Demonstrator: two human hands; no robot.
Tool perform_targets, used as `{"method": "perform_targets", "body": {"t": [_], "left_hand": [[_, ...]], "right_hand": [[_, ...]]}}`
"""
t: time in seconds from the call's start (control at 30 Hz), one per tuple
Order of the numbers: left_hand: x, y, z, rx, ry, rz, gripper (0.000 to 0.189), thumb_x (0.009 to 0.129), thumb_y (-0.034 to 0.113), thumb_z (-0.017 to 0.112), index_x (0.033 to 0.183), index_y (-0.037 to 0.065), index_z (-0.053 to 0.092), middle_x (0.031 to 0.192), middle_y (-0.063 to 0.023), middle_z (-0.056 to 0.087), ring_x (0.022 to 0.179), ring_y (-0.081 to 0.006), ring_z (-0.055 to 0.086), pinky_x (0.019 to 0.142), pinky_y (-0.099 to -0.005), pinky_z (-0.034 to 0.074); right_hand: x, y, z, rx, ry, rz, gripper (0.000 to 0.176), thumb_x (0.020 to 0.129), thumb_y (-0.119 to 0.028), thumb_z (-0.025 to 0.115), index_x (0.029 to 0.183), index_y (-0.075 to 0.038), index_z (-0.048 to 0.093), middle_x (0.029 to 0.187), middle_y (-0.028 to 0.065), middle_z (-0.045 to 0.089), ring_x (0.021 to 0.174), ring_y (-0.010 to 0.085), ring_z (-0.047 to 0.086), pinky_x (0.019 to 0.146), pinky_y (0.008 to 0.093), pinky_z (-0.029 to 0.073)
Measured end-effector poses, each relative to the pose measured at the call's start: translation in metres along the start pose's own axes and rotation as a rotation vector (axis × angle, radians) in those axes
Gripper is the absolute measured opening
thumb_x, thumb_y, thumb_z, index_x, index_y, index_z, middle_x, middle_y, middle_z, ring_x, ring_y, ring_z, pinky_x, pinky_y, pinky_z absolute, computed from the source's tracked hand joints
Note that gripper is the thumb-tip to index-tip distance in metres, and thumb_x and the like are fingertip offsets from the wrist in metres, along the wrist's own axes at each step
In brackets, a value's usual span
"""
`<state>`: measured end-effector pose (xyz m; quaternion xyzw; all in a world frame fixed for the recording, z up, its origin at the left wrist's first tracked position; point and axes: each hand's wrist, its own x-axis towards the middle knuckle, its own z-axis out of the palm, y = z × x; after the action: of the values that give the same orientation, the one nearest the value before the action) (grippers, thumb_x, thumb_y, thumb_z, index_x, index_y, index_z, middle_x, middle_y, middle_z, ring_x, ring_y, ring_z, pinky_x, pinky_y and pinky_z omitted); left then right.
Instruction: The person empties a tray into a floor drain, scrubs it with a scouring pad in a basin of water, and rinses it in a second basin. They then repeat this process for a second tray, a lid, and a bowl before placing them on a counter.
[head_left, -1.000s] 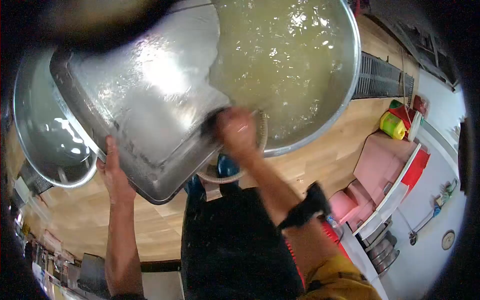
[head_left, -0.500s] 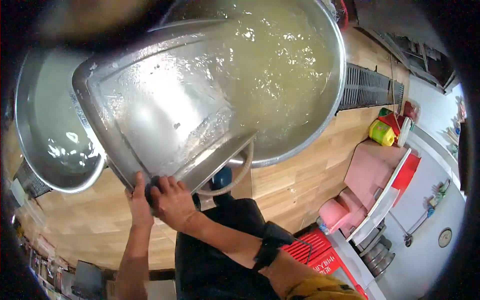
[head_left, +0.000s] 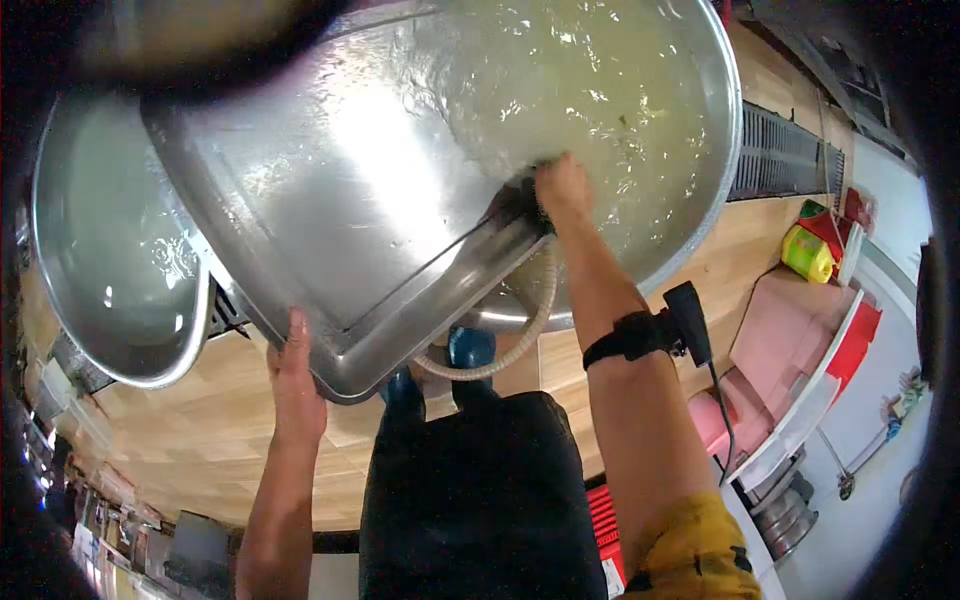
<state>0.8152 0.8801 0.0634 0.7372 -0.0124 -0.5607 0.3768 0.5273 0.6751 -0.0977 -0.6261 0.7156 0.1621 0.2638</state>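
A large rectangular metal tray (head_left: 310, 215) leans into a wide round metal basin (head_left: 735, 120) of cloudy, yellowish water. My left hand (head_left: 297, 385) grips the tray's near left edge, thumb on top and the other fingers hidden beneath. At the tray's right rim, close to the water, my right hand (head_left: 564, 190) is closed on a dark scouring pad (head_left: 520, 205) pressed to the metal. The pad's exact make is hard to see. Water sheets over the tray's far part, and a dark blurred shape hides its upper left corner.
Left of the tray stands a second metal basin (head_left: 150, 380) of water. A pale hose (head_left: 545, 300) curves below the tray, near blue boots (head_left: 470, 350). Pink boards (head_left: 800, 320), a yellow container (head_left: 805, 255) and a floor drain grate (head_left: 785, 155) lie to the right.
My right hand has moved from beside my left hand up along the tray to its right rim, taking the dark scouring pad with it. My left hand stays at the near edge.
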Motion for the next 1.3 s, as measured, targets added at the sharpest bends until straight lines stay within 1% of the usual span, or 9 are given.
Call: {"method": "perform_targets", "body": {"t": [0.1, 0.17, 0.27, 0.5, 0.73, 0.8, 0.93, 1.1, 1.3], "left_hand": [[-0.003, -0.02, -0.009, 0.914, -0.157, 0.603, 0.065, 0.08, -0.001, 0.058, 0.136, -0.005, 0.025, 0.136, -0.0221, 0.037, 0.124, -0.034, 0.038, 0.104, -0.0416, 0.03], [0.008, -0.01, 0.013, -0.504, -0.078, -0.134, 0.054, 0.09, 0.037, 0.052, 0.131, 0.003, 0.039, 0.132, -0.0099, 0.042, 0.121, -0.0215, 0.041, 0.099, -0.0356, 0.035], [0.015, 0.012, 0.022, -0.309, -0.226, 0.015, 0.054, 0.091, 0.041, 0.049, 0.13, 0.005, 0.041, 0.132, -0.0083, 0.043, 0.12, -0.0203, 0.041, 0.099, -0.0354, 0.035], [0.013, 0.046, -0.012, -0.264, -0.217, 0.033, 0.063, 0.091, 0.047, 0.045, 0.134, 0.003, 0.034, 0.134, -0.008, 0.04, 0.123, -0.0212, 0.038, 0.103, -0.0358, 0.032], [-0.053, 0.044, -0.076, -0.144, -0.056, -0.022, 0.06, 0.093, 0.043, 0.042, 0.137, 0.003, 0.029, 0.137, -0.01, 0.036, 0.125, -0.023, 0.036, 0.104, -0.0408, 0.03], [-0.07, 0.039, -0.087, -0.118, 0.055, -0.015, 0.059, 0.093, 0.042, 0.042, 0.137, 0.003, 0.029, 0.137, -0.01, 0.036, 0.125, -0.0229, 0.036, 0.105, -0.0405, 0.029], [-0.086, 0.053, -0.09, -0.103, 0.2, -0.003, 0.058, 0.094, 0.039, 0.043, 0.137, 0.003, 0.03, 0.139, -0.0101, 0.032, 0.127, -0.0231, 0.033, 0.106, -0.0409, 0.026], [-0.095, 0.063, -0.12, 0.066, 0.049, 0.097, 0.063, 0.092, 0.044, 0.044, 0.136, 0.001, 0.031, 0.141, -0.0119, 0.028, 0.129, -0.0239, 0.029, 0.106, -0.042, 0.026], [-0.11, 0.047, -0.218, 0.258, 0.252, -0.034, 0.067, 0.09, 0.049, 0.046, 0.133, -0.001, 0.032, 0.134, -0.0157, 0.038, 0.117, -0.0279, 0.043, 0.099, -0.0423, 0.036]], "right_hand": [[-0.041, -0.025, 0.011, 0.042, 0.321, -0.004, 0.045, 0.08, -0.03, 0.058, 0.114, -0.001, 0.05, 0.092, 0.0226, 0.058, 0.087, 0.0389, 0.055, 0.077, 0.0471, 0.046], [-0.099, -0.066, 0.014, 0.165, 0.396, -0.106, 0.048, 0.083, -0.03, 0.055, 0.118, 0.002, 0.045, 0.102, 0.0269, 0.053, 0.094, 0.0417, 0.053, 0.08, 0.0494, 0.045], [-0.181, -0.136, 0.021, 0.346, 0.288, -0.454, 0.061, 0.077, -0.02, 0.058, 0.13, 0.002, 0.038, 0.129, 0.0272, 0.037, 0.118, 0.0475, 0.037, 0.099, 0.0476, 0.035], [-0.182, -0.156, 0.009, 0.39, 0.227, -0.677, 0.044, 0.081, -0.014, 0.048, 0.125, -0.013, 0.047, 0.123, 0.025, 0.045, 0.108, 0.0427, 0.048, 0.093, 0.0499, 0.039], [-0.06, 0.013, 0.036, 0.07, -0.186, 0.058, 0.044, 0.087, -0.03, 0.047, 0.127, -0.011, 0.045, 0.108, 0.0221, 0.056, 0.094, 0.0382, 0.057, 0.084, 0.0502, 0.043], [-0.046, 0.049, 0.089, -0.289, 0.222, -0.144, 0.036, 0.083, -0.03, 0.05, 0.111, -0.008, 0.058, 0.114, 0.0197, 0.055, 0.108, 0.0395, 0.049, 0.093, 0.0512, 0.036], [-0.148, -0.055, 0.04, 0.066, 0.221, -0.338, 0.027, 0.07, -0.023, 0.063, 0.081, 0.002, 0.061, 0.095, 0.0199, 0.054, 0.092, 0.0363, 0.05, 0.083, 0.0468, 0.038], [-0.307, -0.176, -0.053, 0.43, -0.109, -0.755, 0.065, 0.061, -0.035, 0.074, 0.109, 0.002, 0.051, 0.113, 0.022, 0.046, 0.109, 0.037, 0.046, 0.098, 0.0492, 0.032], [-0.263, -0.128, -0.043, 0.241, -0.097, -0.965, 0.026, 0.065, -0.017, 0.061, 0.089, -0.009, 0.061, 0.099, 0.0112, 0.052, 0.102, 0.0298, 0.049, 0.094, 0.0504, 0.034]]}}
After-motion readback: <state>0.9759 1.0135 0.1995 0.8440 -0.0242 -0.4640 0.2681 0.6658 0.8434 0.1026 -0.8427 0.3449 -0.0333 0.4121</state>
